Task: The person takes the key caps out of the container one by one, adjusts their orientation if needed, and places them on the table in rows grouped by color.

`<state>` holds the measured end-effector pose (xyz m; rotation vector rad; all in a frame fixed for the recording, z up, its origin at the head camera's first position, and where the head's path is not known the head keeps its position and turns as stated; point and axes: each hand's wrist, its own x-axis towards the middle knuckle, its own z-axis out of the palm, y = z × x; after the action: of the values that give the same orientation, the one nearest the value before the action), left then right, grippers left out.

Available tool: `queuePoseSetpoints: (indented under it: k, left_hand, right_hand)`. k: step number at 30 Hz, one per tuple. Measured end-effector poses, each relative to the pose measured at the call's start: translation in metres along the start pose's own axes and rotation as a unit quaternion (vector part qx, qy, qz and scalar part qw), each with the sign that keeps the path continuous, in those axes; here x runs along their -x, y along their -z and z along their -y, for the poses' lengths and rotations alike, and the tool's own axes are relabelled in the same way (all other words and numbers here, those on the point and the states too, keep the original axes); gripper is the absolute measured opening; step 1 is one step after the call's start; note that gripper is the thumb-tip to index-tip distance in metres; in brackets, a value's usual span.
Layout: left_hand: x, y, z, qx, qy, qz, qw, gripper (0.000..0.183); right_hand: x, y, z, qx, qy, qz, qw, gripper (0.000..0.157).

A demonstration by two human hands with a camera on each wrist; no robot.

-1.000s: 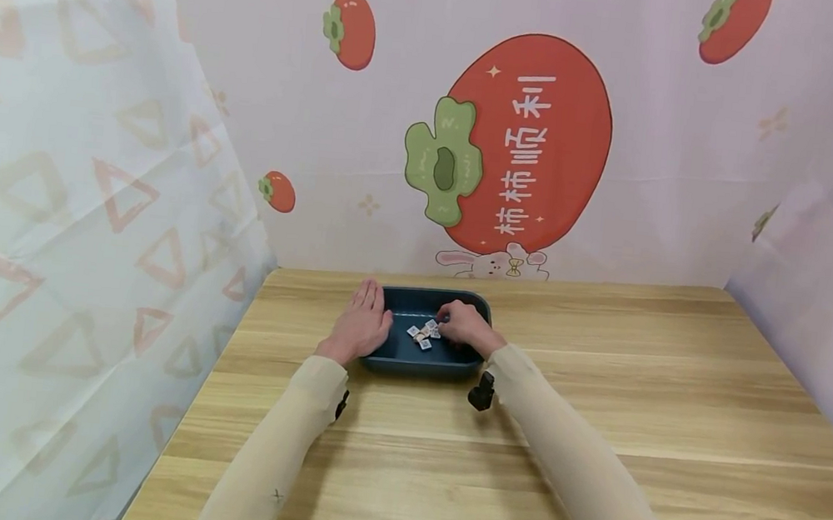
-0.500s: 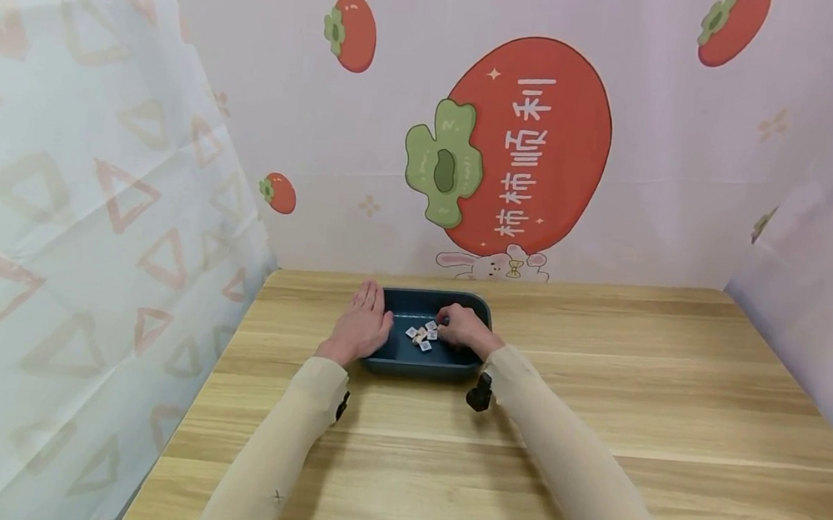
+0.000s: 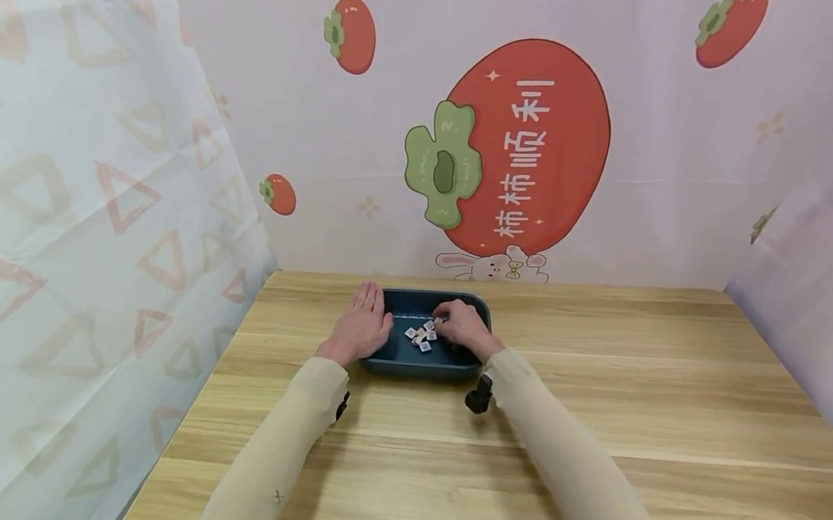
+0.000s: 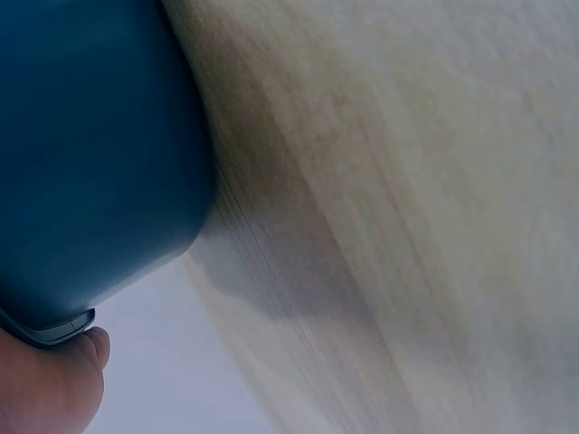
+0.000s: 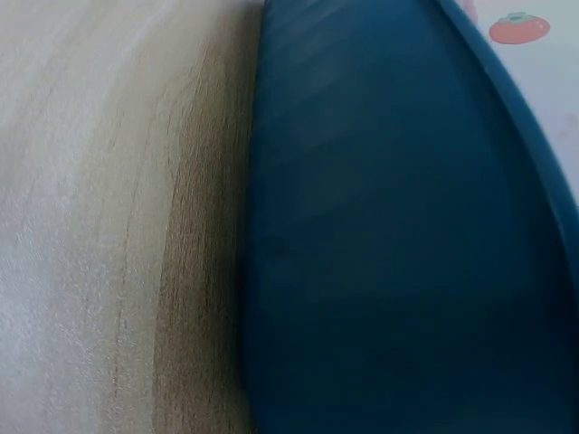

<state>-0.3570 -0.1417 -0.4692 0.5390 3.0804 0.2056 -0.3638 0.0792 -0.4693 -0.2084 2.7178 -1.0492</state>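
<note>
A dark blue rectangular tray [image 3: 421, 371] stands on the table toward the back, and its outer wall fills much of both wrist views. Several small pale blocks [image 3: 425, 346] with dark printed marks lie loosely together on its floor. My left hand [image 3: 361, 327] rests on the tray's left rim with straight fingers; a bit of that hand [image 4: 50, 384] shows by the rim in the left wrist view. My right hand [image 3: 464, 328] reaches over the right side into the tray, fingers curled, with a small pale block [image 3: 439, 321] at its fingertips. The right wrist view hides this hand.
The wooden table [image 3: 396, 476] extends to the front and right. A fabric backdrop with persimmon prints [image 3: 532, 150] rises behind it, and another patterned sheet [image 3: 70, 260] hangs on the left. A small black device [image 3: 479, 394] sits under the right wrist.
The right hand has shifted slightly left and away from me, and a small block now shows at its fingertips. The loose blocks have moved slightly. The left hand stays on the rim.
</note>
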Motion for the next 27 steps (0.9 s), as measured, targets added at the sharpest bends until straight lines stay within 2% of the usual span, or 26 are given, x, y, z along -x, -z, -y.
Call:
queuePoseSetpoints:
  k: [10,18,27]
  left_hand:
    - [0.001,0.002,0.000,0.001,-0.005,0.001,1.0000,0.066]
    - [0.002,0.003,0.000,0.009,0.000,0.007,0.9999,0.067]
    - [0.001,0.001,-0.001,0.003,0.000,0.005,1.0000,0.067]
  right_hand:
    - [0.011,0.010,0.008,-0.012,0.033,-0.005,0.999,0.030]
    - [0.022,0.020,0.009,0.008,0.076,-0.020,0.997,0.031]
    - [0.037,0.032,0.003,-0.018,0.086,-0.017,0.996,0.032]
